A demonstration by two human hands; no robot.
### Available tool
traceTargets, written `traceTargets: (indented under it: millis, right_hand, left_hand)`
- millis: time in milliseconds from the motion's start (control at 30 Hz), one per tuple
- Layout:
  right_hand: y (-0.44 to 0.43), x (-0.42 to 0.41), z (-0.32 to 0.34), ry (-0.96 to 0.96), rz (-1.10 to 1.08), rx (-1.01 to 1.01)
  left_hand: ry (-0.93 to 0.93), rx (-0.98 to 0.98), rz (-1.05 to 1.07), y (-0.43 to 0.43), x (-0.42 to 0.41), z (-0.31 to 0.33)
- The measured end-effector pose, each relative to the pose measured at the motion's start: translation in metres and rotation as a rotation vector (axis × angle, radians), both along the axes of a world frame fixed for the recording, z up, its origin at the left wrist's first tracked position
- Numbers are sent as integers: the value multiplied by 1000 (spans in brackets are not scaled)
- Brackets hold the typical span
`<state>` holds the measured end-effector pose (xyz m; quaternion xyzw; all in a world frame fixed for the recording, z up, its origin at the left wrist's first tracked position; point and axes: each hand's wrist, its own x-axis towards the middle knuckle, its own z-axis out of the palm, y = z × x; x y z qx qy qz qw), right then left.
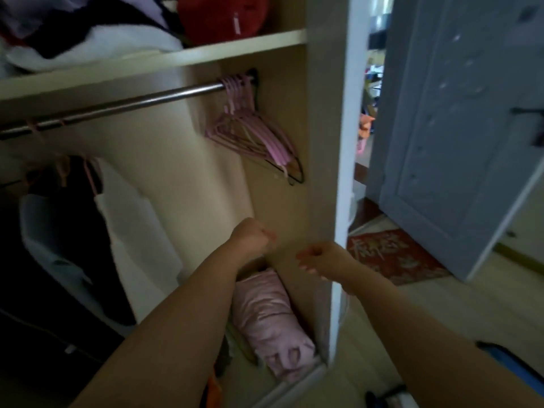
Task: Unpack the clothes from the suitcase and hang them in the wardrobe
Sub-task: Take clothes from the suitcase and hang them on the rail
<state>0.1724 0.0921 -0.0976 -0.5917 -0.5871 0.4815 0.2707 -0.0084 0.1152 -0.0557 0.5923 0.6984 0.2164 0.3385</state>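
The open wardrobe has a metal rail (117, 106) under a shelf (182, 55). Several empty pink hangers (250, 134) hang bunched at the rail's right end. A dark garment (64, 207) and a white garment (129, 219) hang at the left. My left hand (254, 238) and my right hand (319, 259) are raised in front of the wardrobe's right side, below the hangers, both with fingers curled and nothing visible in them. A blue suitcase edge (512, 363) shows at the lower right.
Folded clothes and a red bag (223, 17) sit on the top shelf. A pink bundle (273, 319) lies on the wardrobe floor. The wardrobe's white side panel (344, 172) stands right of my hands. A grey door (453, 128) and red mat (391, 254) lie beyond.
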Motion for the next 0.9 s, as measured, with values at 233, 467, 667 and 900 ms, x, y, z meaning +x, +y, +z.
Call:
traceTargets:
  millis: [233,467,667,900]
  right_hand:
    - [-55,112,-38,-76,-209,-38]
    - [-95,219,-72,-123,-548,-184]
    - [-142,274,-107,-66,-843,-275]
    - [-186,300,-158,-14,-1095,-428]
  left_hand:
    - [18,-238,-218,-32,100,-58]
    - [-60,-205,-334,-51,196,-85]
    - [-56,-244,-468,-59,250,-116]
    - [36,-341,-663,-62,294,-184]
